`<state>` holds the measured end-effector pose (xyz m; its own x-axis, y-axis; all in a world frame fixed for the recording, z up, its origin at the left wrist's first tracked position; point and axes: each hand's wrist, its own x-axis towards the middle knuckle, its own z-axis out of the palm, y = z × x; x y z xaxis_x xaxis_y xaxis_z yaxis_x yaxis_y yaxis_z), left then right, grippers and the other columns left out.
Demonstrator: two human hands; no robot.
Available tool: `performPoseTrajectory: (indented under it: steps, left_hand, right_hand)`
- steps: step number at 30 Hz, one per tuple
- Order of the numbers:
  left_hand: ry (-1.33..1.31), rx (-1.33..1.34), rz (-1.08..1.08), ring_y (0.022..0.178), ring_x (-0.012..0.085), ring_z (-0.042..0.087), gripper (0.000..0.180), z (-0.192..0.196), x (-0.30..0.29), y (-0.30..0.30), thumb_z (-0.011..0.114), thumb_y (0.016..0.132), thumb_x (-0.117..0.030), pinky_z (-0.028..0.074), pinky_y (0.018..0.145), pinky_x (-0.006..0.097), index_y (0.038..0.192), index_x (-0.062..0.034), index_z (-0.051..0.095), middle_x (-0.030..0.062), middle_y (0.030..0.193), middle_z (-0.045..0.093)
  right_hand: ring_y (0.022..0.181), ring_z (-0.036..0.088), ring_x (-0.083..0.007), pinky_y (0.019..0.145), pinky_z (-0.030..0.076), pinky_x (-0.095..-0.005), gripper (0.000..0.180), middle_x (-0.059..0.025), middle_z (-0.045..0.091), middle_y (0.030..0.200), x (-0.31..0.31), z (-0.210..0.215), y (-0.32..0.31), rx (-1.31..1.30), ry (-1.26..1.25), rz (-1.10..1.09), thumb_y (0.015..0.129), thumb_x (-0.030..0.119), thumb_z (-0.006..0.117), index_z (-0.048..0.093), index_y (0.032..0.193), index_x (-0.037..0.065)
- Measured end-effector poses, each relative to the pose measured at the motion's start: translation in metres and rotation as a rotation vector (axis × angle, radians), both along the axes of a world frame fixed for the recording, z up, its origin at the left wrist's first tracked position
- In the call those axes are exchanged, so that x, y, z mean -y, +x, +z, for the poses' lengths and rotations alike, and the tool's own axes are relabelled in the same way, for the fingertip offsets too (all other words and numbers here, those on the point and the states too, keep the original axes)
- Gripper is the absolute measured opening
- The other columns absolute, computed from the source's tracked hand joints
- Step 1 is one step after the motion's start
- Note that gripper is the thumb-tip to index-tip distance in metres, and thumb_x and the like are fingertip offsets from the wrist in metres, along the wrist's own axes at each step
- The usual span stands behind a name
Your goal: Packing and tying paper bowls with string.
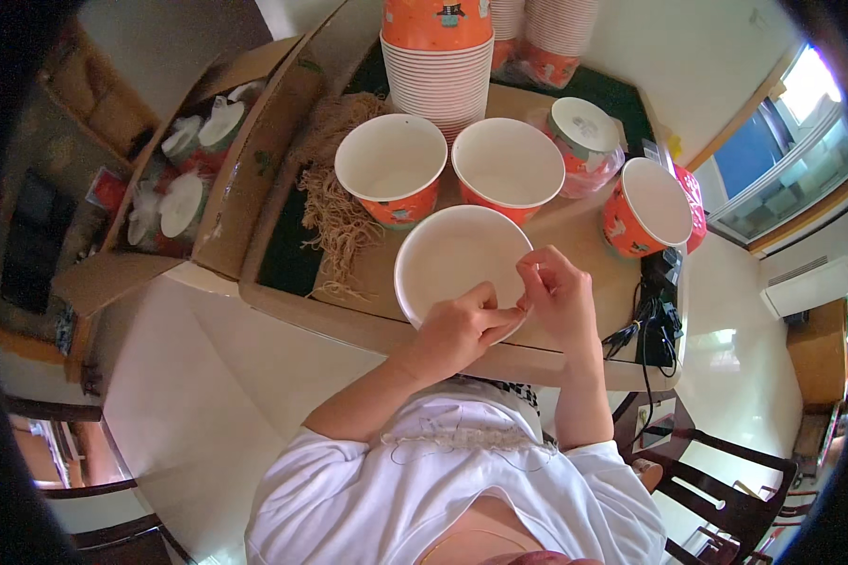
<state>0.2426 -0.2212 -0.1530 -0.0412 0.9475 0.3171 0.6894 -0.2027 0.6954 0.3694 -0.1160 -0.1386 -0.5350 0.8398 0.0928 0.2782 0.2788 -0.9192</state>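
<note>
— White inside, orange outside: which paper bowl (450,259) are we working on?

— We have the nearest one at the table's (367,320) front edge, tipped toward us. Our left hand (457,330) and right hand (558,294) meet at its near rim, fingertips drawn together; we cannot tell what they pinch.

— And around it?

— Two open bowls (391,160) (509,162) stand just behind, a fourth bowl (648,205) to the right, a tall stack of bowls (438,75) beyond, and dry noodles (334,202) lie to the left.
</note>
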Motion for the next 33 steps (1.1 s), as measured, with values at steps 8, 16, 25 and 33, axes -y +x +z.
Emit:
performPoseTrajectory:
  steps: [8, 16, 25, 33]
  left_hand:
    - [0.091, -0.35, 0.066, 0.061, 0.0186, 0.057, 0.035, -0.001, -0.008, 0.003, 0.06, 0.075, -0.007, 0.049, 0.052, 0.034, 0.107, -0.0201, 0.064, 0.0042, 0.076, 0.049]
    - [0.026, -0.426, 0.032, 0.062, 0.0224, 0.059, 0.029, 0.003, -0.018, -0.003, 0.057, 0.079, -0.011, 0.05, 0.052, 0.036, 0.106, -0.0182, 0.063, 0.0062, 0.077, 0.051]
    - [0.016, -0.12, 0.041, 0.064, 0.0214, 0.059, 0.011, 0.002, -0.027, -0.006, 0.06, 0.082, -0.015, 0.048, 0.054, 0.035, 0.09, -0.0072, 0.06, 0.0068, 0.082, 0.054]
    - [-0.596, 1.439, -0.134, 0.045, 0.0011, 0.033, 0.012, -0.004, -0.037, -0.026, 0.055, 0.09, -0.018, 0.022, 0.04, 0.016, 0.087, -0.006, 0.057, -0.006, 0.059, 0.042]
  right_hand:
    - [0.055, 0.061, -0.0135, 0.052, 0.047, -0.0277, 0.009, -0.0108, 0.059, 0.059, -0.012, -0.003, 0.001, 0.052, 0.039, 0.107, 0.085, 0.011, 0.058, 0.057, 0.085, 0.002]
    - [0.058, 0.058, -0.0125, 0.055, 0.046, -0.0273, 0.008, -0.0095, 0.06, 0.064, -0.021, -0.012, -0.001, -0.038, -0.059, 0.108, 0.084, 0.008, 0.058, 0.059, 0.085, 0.0]
    - [0.065, 0.054, -0.0115, 0.06, 0.044, -0.0236, 0.006, -0.0058, 0.061, 0.077, -0.013, -0.015, 0.004, -0.031, 0.033, 0.056, 0.083, 0.006, 0.059, 0.061, 0.085, 0.001]
    - [0.076, 0.059, -0.0166, 0.066, 0.047, -0.0255, 0.006, -0.011, 0.062, 0.086, 0.018, -0.036, -0.004, -0.421, 0.302, -0.112, 0.079, -0.001, 0.064, 0.064, 0.085, -0.001]
